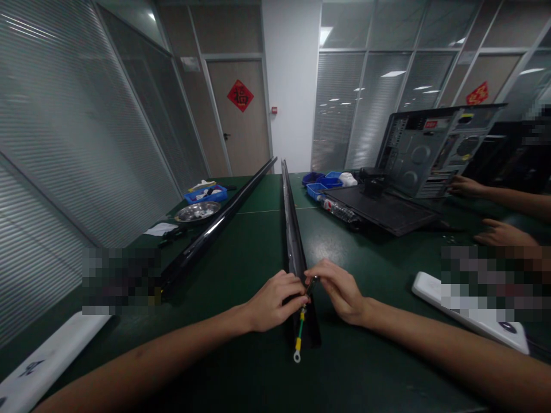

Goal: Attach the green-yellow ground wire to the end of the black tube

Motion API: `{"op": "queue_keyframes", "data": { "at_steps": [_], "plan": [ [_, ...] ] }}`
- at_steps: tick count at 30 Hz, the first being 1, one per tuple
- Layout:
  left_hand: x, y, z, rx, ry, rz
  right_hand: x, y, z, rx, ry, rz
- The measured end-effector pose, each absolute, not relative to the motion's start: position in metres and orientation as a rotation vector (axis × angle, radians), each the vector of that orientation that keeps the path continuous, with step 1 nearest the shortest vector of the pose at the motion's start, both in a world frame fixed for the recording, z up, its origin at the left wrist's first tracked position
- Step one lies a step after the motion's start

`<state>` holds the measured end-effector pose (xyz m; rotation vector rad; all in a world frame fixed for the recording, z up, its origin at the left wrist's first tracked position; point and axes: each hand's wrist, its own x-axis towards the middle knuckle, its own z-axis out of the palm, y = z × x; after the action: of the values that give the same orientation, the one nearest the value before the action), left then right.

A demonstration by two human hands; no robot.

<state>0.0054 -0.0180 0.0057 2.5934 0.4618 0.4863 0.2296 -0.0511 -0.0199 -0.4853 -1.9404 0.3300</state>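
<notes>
A long black metal channel (293, 241) lies on the table, running away from me. Across its near end rests my left hand (275, 301), its thumb and fingers closed by the upper end of a wire; what they pinch is hidden. The short yellow-green ground wire (300, 327) hangs toward me along the channel, a ring terminal at its lower end. My right hand (340, 291) is closed on a small shiny metal tool (312, 283), tilted with its lower end close to my left fingertips.
Another long black rail (219, 221) lies left. Beyond it are a metal bowl (198, 211) and blue basket (206, 195). At right are blue bins (325, 182), a plastic bottle (340, 210), a black panel (383, 206), a computer case (430, 152), white devices (469, 310) and another person's hands (501, 232).
</notes>
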Motion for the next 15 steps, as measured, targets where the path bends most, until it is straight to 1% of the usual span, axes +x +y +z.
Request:
{"op": "queue_keyframes", "data": {
  "at_steps": [6, 10, 15],
  "plan": [
    [0.0051, -0.0151, 0.0007, 2.608, 0.455, 0.477, 0.2298, -0.0522, -0.0217, -0.612, -1.932, 0.427],
    [0.0043, -0.0138, 0.0007, 2.622, 0.466, 0.466, 0.2292, -0.0505, -0.0212, -0.574, -1.918, 0.498],
    [0.0044, -0.0124, 0.0013, 2.630, 0.454, 0.456, 0.2277, -0.0478, -0.0179, -0.547, -1.923, 0.476]
  ]
}}
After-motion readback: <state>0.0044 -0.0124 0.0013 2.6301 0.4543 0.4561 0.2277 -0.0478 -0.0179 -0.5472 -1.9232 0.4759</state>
